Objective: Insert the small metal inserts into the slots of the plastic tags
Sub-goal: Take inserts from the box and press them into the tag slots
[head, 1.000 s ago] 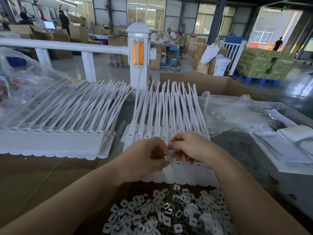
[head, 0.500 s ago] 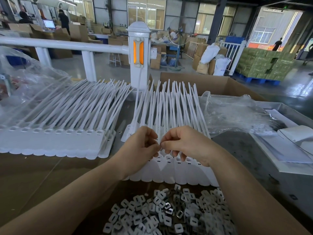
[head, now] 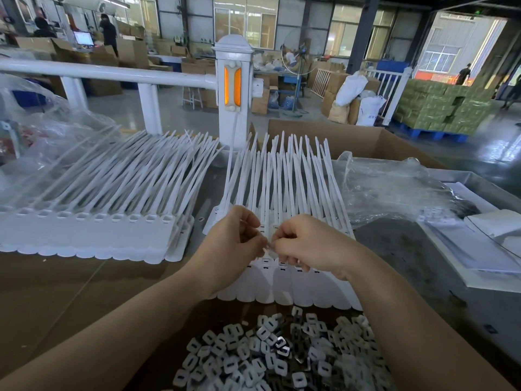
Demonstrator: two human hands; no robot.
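Fingers [head: 255, 244] of both hands curl tip to tip, pinching a small insert [head: 267, 247] above the tags [head: 293, 289].

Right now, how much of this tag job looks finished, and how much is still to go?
Hard to say what is done: the left stack of tags lies untouched, its slots too small to judge. In hand: the left hand and right hand pinch something small over the middle tag strip. Left: a big heap of inserts still waits below.
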